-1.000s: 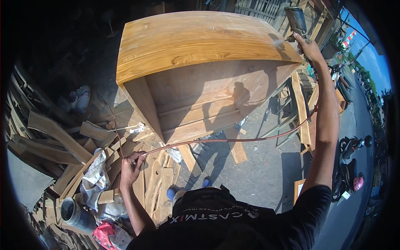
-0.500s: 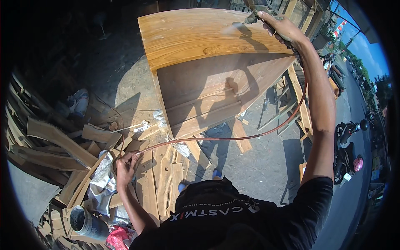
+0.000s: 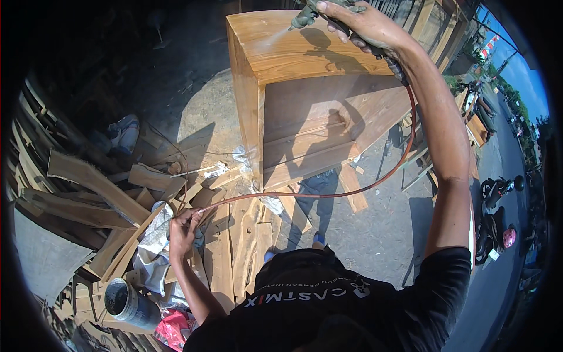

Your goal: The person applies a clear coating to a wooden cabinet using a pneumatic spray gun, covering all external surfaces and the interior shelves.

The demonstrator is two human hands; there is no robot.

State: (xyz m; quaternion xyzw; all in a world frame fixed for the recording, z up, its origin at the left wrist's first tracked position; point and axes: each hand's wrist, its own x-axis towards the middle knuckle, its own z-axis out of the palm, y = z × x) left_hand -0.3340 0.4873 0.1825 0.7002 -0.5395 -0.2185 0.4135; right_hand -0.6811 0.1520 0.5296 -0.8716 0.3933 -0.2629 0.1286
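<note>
Head view: Under hard sunlight, a wooden cabinet point(image 3: 299, 101) stands directly in front of us, its open front facing our way, as a pale plume of mist point(image 3: 270, 42) leaves the spray gun point(image 3: 304, 16) over the left part of the top panel point(image 3: 281, 63). Our right hand point(image 3: 370, 26) has its fingers curled around the gun's grip, the trigger mostly hidden; our left hand point(image 3: 183, 232) has its fingers pinched on the reddish hose point(image 3: 328, 195), which sags in a curve between the two. We judge the coat itself most at risk: a nozzle that lingers or tilts too near would leave runs, and one that rushes would leave thin streaks. The shadow of hand and gun across the panel could hide either fault from us. The hose is our second worry. Should the left fingers slacken, the loop could drop among the wood offcuts point(image 3: 237, 258), snag and tug the gun off line; drawn too tight, it could rub the cabinet's front edge. Mist could also drift past the left end, wasting the spray.
</note>
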